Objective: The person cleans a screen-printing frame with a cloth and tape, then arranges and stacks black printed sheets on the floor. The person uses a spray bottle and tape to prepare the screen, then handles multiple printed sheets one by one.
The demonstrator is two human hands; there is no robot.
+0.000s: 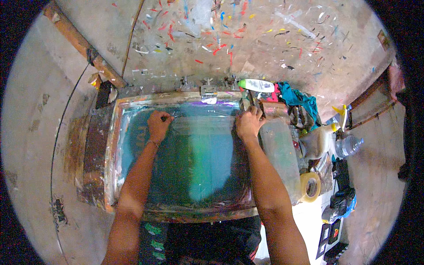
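Near the frame's far edge, my left hand pinches a clear strip; whether my right hand grasps it, I cannot tell. Likely light, limp, sticky: best held by its ends.

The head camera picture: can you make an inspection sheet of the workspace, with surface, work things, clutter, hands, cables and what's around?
Surface: stained brown board, showing left of the frame.
Work things: paint-smeared frame with a blue-green screen; a clear strip seems to run across it.
Clutter: spray bottle, clear bottle, tape roll and teal cloth, all toward the right.
Hands: left hand curled, apparently pinching the strip; right hand bent-fingered near the screen's far right corner, grip unclear.
Cables: dark cord at the left, kind unclear.
Surroundings: paint-flecked wall, wooden pole.
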